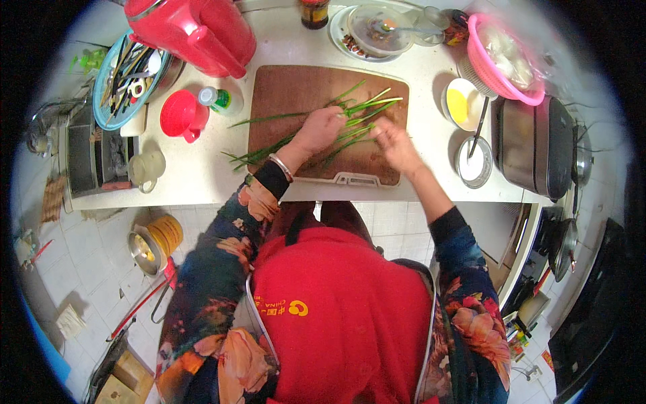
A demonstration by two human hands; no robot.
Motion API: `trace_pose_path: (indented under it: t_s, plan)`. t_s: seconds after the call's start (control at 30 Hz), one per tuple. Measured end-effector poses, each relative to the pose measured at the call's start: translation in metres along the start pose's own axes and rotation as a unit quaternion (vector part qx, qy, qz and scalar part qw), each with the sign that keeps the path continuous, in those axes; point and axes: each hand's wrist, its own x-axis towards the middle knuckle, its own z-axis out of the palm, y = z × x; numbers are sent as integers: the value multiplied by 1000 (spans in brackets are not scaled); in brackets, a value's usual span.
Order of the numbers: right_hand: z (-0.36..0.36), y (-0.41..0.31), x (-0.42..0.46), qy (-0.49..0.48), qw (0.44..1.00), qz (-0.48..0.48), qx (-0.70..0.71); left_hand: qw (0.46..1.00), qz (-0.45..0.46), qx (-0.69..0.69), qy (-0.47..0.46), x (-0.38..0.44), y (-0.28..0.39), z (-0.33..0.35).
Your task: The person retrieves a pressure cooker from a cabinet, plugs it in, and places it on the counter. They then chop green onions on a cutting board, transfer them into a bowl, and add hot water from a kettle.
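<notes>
Long green stalks, which look like green onions or chives, lie spread across a brown cutting board on the counter, some tips reaching past its left edge. My left hand, a silver bangle at its wrist, is closed around several stalks near the board's middle. Just right of it, my right hand has its thumb and fingertips pinched together by the stalks' pale ends; it is slightly blurred, and whether it grips a stalk I cannot tell.
At left stand a red cup, a green-labelled bottle, a glass mug and a blue utensil basket. A red pitcher stands behind. At right are a bowl with yellow contents, a glass of white powder and a pink basket.
</notes>
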Motion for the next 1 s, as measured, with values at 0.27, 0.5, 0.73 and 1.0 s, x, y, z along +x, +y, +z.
trace_pose_path:
  t_s: [0.27, 0.5, 0.73, 1.0]
  plan:
    - [-21, 0, 44, -18, 926, -106, -362, 956, 106, 264, 71, 3, 13, 15]
    - [-23, 0, 57, -60, 894, -137, -422, 942, 90, 318, 59, 10, 16, 19]
    - [-25, -7, 53, -86, 883, -200, -416, 950, 78, 287, 93, 9, 19, 23]
    - [-26, -38, 50, -121, 879, -149, -436, 938, 138, 314, 53, 9, 18, 23]
